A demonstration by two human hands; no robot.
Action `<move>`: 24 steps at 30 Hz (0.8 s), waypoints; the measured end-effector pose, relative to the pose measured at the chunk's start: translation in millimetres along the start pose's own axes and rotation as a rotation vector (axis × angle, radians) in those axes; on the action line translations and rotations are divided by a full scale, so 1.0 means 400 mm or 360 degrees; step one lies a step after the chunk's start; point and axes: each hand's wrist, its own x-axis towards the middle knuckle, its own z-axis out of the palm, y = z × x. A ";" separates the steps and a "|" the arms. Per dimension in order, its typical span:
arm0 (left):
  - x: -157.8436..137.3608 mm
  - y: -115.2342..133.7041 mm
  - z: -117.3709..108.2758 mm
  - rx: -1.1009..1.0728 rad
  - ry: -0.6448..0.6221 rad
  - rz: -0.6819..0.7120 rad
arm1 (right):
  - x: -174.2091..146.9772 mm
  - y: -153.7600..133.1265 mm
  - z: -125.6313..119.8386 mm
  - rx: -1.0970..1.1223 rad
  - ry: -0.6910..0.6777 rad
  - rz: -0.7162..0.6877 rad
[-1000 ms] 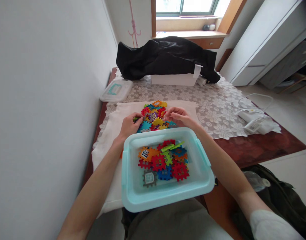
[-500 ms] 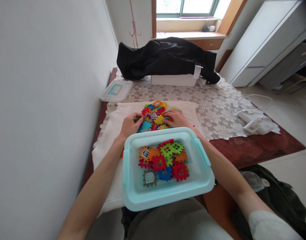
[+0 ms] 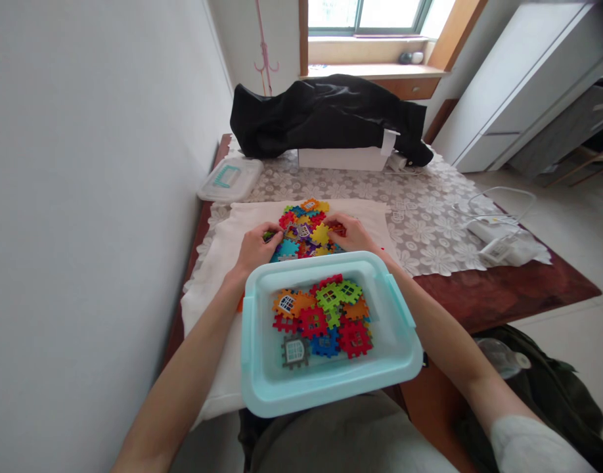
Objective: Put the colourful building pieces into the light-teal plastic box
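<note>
A pile of colourful plastic building tiles (image 3: 288,247) with notched edges lies on the white cloth. At its left edge, my left hand (image 3: 256,247) is closed on a green tile (image 3: 268,235), mostly covered by the fingers. On the right side of the pile, my right hand (image 3: 351,234) pinches a yellow tile (image 3: 320,234) by its edge; some red-orange pieces show under the palm. Nearer to me, a light-blue plastic box (image 3: 331,393) holds several red, orange, green, blue and grey tiles, some with window patterns.
The white cloth (image 3: 213,276) covers part of a lace tablecloth (image 3: 424,230). A clear lid (image 3: 232,180) with a teal handle rests by the wall. Black fabric (image 3: 331,112) drapes over a white box at the back. A white device (image 3: 508,243) sits at the right.
My right hand has shifted slightly right and the yellow tile has moved right with it. The left hand and the light-blue box stay in place.
</note>
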 end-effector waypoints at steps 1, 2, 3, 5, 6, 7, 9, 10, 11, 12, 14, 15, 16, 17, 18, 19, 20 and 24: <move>0.000 0.002 -0.001 0.0002 -0.0001 0.0000 | 0.000 -0.001 -0.001 0.0048 0.0018 0.0012; 0.000 0.003 -0.002 0.0003 -0.0005 -0.0002 | 0.000 -0.002 -0.003 0.0083 0.0041 0.0024; -0.001 0.005 -0.002 0.0003 -0.0010 -0.0004 | 0.001 -0.003 -0.003 0.0106 0.0068 0.0038; -0.001 0.006 -0.003 -0.0005 -0.0018 -0.0005 | 0.001 -0.003 -0.004 0.0142 0.0130 0.0065; -0.001 0.005 -0.003 -0.0011 -0.0018 -0.0003 | 0.002 -0.004 -0.004 0.0168 0.0155 0.0071; -0.001 0.004 -0.003 -0.0015 -0.0016 -0.0002 | 0.002 -0.004 -0.003 0.0201 0.0175 0.0071; -0.001 0.002 -0.002 -0.0020 -0.0008 -0.0003 | 0.003 -0.005 -0.003 0.0266 0.0207 0.0066; -0.001 0.002 -0.002 -0.0020 -0.0007 -0.0004 | 0.004 -0.005 -0.004 0.0288 0.0225 0.0065; -0.001 0.002 -0.002 -0.0022 -0.0008 -0.0006 | 0.004 -0.006 -0.005 0.0302 0.0243 0.0067; -0.001 0.002 -0.002 -0.0023 -0.0010 -0.0007 | 0.005 -0.007 -0.006 0.0309 0.0263 0.0071; -0.001 0.004 -0.002 -0.0019 -0.0007 -0.0006 | 0.005 -0.010 -0.010 0.0315 0.0310 0.0068; -0.001 0.006 -0.002 -0.0014 -0.0004 -0.0007 | 0.006 -0.011 -0.012 0.0315 0.0335 0.0060; -0.001 0.007 -0.002 -0.0010 0.0001 -0.0009 | 0.006 -0.013 -0.013 0.0313 0.0361 0.0048; -0.001 0.009 -0.002 -0.0008 0.0005 -0.0009 | 0.007 -0.014 -0.014 0.0311 0.0386 0.0037; -0.001 0.009 -0.002 -0.0011 0.0007 -0.0008 | 0.008 -0.014 -0.015 0.0309 0.0413 0.0028; -0.001 0.010 -0.002 -0.0017 0.0005 -0.0007 | 0.008 -0.015 -0.015 0.0311 0.0439 0.0022; -0.001 0.010 -0.002 -0.0021 0.0004 -0.0006 | 0.010 -0.016 -0.015 0.0320 0.0464 0.0020; -0.001 0.008 -0.001 0.0004 0.0010 -0.0007 | 0.015 -0.021 -0.015 0.0489 0.0590 0.0039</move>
